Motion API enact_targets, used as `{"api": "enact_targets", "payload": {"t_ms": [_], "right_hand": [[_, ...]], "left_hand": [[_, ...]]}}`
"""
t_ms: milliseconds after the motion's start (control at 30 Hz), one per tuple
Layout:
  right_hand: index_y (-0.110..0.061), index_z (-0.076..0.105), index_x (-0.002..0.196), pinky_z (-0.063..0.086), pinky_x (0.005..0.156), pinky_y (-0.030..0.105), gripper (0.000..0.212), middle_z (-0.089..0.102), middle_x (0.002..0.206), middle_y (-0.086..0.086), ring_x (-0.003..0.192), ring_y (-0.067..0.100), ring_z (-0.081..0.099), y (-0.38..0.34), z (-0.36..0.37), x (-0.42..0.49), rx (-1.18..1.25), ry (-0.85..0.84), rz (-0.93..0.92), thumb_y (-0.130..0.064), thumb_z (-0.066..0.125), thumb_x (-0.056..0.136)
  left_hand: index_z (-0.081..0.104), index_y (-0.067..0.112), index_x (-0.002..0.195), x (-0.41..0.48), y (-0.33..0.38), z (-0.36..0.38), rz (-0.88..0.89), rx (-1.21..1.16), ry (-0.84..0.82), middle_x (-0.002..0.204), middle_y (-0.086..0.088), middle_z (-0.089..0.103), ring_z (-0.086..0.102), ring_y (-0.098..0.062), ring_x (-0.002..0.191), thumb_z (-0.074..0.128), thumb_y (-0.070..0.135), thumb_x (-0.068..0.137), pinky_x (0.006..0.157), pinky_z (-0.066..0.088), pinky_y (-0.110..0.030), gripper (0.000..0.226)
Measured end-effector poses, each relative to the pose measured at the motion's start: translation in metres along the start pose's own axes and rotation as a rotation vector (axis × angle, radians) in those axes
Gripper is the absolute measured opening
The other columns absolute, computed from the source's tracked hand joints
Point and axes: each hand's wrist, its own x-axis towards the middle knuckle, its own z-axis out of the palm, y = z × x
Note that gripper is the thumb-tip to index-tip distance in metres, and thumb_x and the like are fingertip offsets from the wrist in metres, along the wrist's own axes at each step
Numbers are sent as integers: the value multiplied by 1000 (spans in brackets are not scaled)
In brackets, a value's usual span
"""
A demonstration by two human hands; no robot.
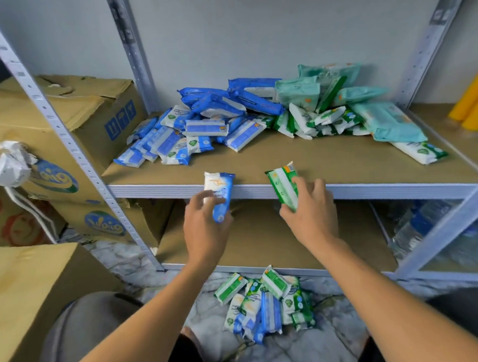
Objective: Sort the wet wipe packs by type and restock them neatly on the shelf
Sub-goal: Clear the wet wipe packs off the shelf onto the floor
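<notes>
At ctr frame, level w/ the front lip of the middle shelf (372,189), each hand holds one pk. The left hand (204,225) has its grip pinched on the lower half of a blue-white pack (220,190), thumb on one face and fingers curled behind. The right hand (309,213) has its grip closed on a green pack (284,186), fingers wrapped over the right edge. Both pks stand nearly upright in the frame w/ their long axes pointing up toward the back of the shelf. Their top ends overlap the lip; can't tell if they touch the board.

Key relation: the blue heap (179,137) lies up and slightly left of the left-hand pk, and the green heap (321,120) lies up and right of the right-hand pk. So each hand is on the same side as its matching type, and prob. no crossing of arms is needed, just a forward reach along each pk's own axis.

Big teal packs (391,121) sit at the right of the green heap, partly on top of it, so the green drop spot looks tighter. More mixed pks wait in the floor pile (267,302) at lower ctr, between the forearms.
</notes>
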Motion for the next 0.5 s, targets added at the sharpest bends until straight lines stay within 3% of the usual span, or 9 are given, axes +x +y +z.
{"api": "enact_targets", "payload": {"t_ms": [100,167,333,500], "right_hand": [[-22,44,127,42,70,32,56,42,111,7,92,29,50,7,29,-37,104,-48,59,-32,70,78],[-24,42,125,44,69,32,52,42,112,6,95,28,52,14,52,-59,114,-154,104,-30,67,80],[-25,38,137,50,78,40,55,46,122,11,106,36,54,52,104,-98,39,-453,310,-35,65,89],[-21,45,128,50,85,43,42,44,126,13,113,41,51,87,150,-117,8,-619,461,-35,62,92]], "left_hand": [[72,23,100,-40,-3,23,28,-72,-73,130,3,56,56,-13,114,81,15,73,81,45,-25,30],[73,24,102,-64,-11,40,-45,-90,-154,132,6,56,57,-10,110,81,17,75,79,43,-23,29],[71,24,111,-111,-46,79,-229,-2,-409,138,4,55,62,-20,103,77,22,82,77,46,-27,29],[70,17,115,-135,-87,116,-353,65,-572,134,-3,56,64,-26,98,73,15,83,78,49,-29,32]]}}
